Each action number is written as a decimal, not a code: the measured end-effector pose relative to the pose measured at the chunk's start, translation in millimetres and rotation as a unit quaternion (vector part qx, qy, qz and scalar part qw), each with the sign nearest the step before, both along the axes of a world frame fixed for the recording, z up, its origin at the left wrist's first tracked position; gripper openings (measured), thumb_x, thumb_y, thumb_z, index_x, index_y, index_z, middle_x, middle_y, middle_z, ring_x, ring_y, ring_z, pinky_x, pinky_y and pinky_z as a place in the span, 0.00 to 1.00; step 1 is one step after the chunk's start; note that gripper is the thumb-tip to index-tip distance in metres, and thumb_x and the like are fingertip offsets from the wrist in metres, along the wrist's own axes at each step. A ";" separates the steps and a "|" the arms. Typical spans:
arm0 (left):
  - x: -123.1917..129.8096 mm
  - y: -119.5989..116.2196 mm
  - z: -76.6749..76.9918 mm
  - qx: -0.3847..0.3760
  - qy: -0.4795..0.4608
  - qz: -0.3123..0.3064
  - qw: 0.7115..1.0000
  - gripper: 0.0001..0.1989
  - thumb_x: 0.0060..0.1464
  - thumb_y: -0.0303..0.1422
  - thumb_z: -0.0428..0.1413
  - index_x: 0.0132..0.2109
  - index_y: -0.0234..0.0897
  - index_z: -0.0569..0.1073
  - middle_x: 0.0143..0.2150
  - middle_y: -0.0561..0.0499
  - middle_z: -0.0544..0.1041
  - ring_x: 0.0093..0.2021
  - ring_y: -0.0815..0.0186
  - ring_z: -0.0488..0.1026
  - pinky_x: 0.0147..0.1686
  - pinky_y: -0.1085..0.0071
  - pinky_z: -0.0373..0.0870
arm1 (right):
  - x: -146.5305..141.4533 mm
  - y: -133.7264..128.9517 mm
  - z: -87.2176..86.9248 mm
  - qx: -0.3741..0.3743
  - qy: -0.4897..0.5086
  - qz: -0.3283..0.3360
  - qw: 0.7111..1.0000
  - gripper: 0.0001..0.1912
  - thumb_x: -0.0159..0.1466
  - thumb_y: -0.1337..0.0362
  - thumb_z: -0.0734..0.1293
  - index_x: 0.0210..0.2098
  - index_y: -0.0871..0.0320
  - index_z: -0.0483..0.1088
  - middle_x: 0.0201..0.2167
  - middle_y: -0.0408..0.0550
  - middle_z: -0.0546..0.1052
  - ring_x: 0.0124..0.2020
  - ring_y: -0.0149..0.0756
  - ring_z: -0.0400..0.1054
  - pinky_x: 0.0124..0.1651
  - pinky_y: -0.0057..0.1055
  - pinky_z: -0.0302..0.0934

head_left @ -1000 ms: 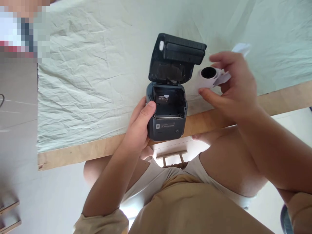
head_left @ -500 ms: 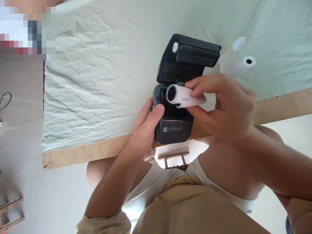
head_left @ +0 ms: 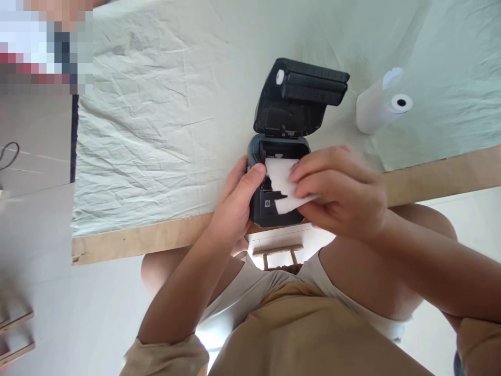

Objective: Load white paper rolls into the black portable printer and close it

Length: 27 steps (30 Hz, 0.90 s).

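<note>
A dark portable receipt printer (head_left: 256,206) sits at the table's front edge, its lid (head_left: 291,120) swung up and back. My left hand (head_left: 237,203) grips the printer's left side, the thumb lying over the rim. In my right hand (head_left: 344,193) is a small white paper roll (head_left: 282,175), pinched between fingers and thumb over the printer's paper bay. A loose, torn-edged end of the paper hangs toward the printer's front panel. The roll hides part of the bay, so I cannot tell whether it touches the inside.
Another white paper roll (head_left: 373,109) lies to the right on the pale, creased cloth (head_left: 156,115). A bare wooden strip (head_left: 152,235) runs along the table's near edge. A wooden stool (head_left: 277,251) shows below, and a blurred-out patch covers the upper left corner.
My right hand has brought the paper roll lower and turned it, so its hollow end no longer faces me and the loose paper end shows. My left hand stays on the printer.
</note>
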State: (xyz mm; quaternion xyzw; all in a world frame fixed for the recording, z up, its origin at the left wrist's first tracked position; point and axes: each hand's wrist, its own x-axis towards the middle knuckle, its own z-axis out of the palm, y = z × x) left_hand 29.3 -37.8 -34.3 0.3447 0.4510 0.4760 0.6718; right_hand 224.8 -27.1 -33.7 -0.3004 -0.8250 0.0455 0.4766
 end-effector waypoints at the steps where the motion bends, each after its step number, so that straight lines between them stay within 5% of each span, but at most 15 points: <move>1: -0.7 0.6 -1.0 0.003 0.002 -0.002 1.000 0.21 0.65 0.54 0.68 0.49 0.42 0.79 0.45 0.48 0.86 0.61 0.48 0.85 0.56 0.57 0.86 | -0.8 -2.1 -1.9 0.005 -0.011 0.001 1.000 0.13 0.68 0.77 0.70 0.41 0.50 0.70 0.42 0.39 0.87 0.41 0.35 0.83 0.44 0.41 0.66; 5: -4.8 1.4 -2.4 0.031 0.016 -0.010 0.999 0.24 0.62 0.52 0.72 0.56 0.44 0.78 0.48 0.50 0.85 0.52 0.55 0.85 0.47 0.64 0.85 | -2.7 -5.8 -8.6 0.021 -0.055 0.017 0.998 0.05 0.78 0.63 0.70 0.43 0.51 0.71 0.43 0.41 0.86 0.44 0.35 0.82 0.46 0.43 0.63; 9: -6.7 -0.1 -0.4 0.035 0.008 -0.016 0.999 0.24 0.57 0.37 0.76 0.58 0.46 0.78 0.49 0.53 0.85 0.47 0.61 0.84 0.45 0.69 0.84 | 0.9 -2.6 -10.4 0.035 -0.005 0.032 0.999 0.07 0.80 0.55 0.67 0.46 0.49 0.72 0.41 0.42 0.85 0.43 0.37 0.82 0.45 0.44 0.66; 12: -5.8 -1.0 0.6 0.024 0.017 -0.002 1.000 0.25 0.55 0.35 0.75 0.58 0.47 0.79 0.49 0.51 0.86 0.46 0.58 0.84 0.43 0.67 0.83 | 9.0 4.6 -12.3 0.016 0.085 -0.033 0.996 0.04 0.74 0.57 0.67 0.48 0.46 0.71 0.39 0.44 0.81 0.40 0.42 0.79 0.42 0.45 0.70; 15: -5.5 -0.6 0.1 0.030 0.028 0.000 0.999 0.29 0.51 0.39 0.78 0.59 0.46 0.80 0.53 0.48 0.86 0.51 0.52 0.85 0.46 0.64 0.83 | 18.7 14.7 -16.1 -0.059 0.127 -0.109 0.984 0.14 0.73 0.54 0.67 0.57 0.42 0.69 0.54 0.50 0.81 0.51 0.50 0.80 0.49 0.50 0.74; 19: -6.5 0.7 0.1 0.026 0.033 -0.002 0.999 0.31 0.47 0.39 0.80 0.57 0.46 0.81 0.52 0.48 0.87 0.51 0.52 0.85 0.46 0.63 0.84 | 26.8 24.4 -17.7 -0.154 0.094 -0.057 0.982 0.32 0.74 0.50 0.67 0.75 0.35 0.57 0.78 0.50 0.68 0.74 0.54 0.72 0.67 0.56 0.74; 23: -6.8 1.1 2.1 0.022 0.042 0.001 0.999 0.28 0.51 0.40 0.79 0.57 0.46 0.82 0.51 0.48 0.87 0.49 0.53 0.85 0.45 0.63 0.85 | 27.9 22.7 -17.7 -0.163 0.108 -0.023 0.980 0.29 0.78 0.44 0.60 0.76 0.36 0.58 0.74 0.49 0.73 0.74 0.52 0.73 0.70 0.55 0.74; 27: -8.0 2.3 2.8 0.015 0.019 -0.015 1.000 0.30 0.48 0.37 0.81 0.57 0.45 0.82 0.52 0.48 0.87 0.52 0.51 0.86 0.47 0.62 0.86 | 24.5 17.2 -26.0 -0.181 0.067 0.029 0.981 0.28 0.79 0.45 0.64 0.74 0.46 0.63 0.70 0.57 0.76 0.72 0.53 0.74 0.72 0.57 0.74</move>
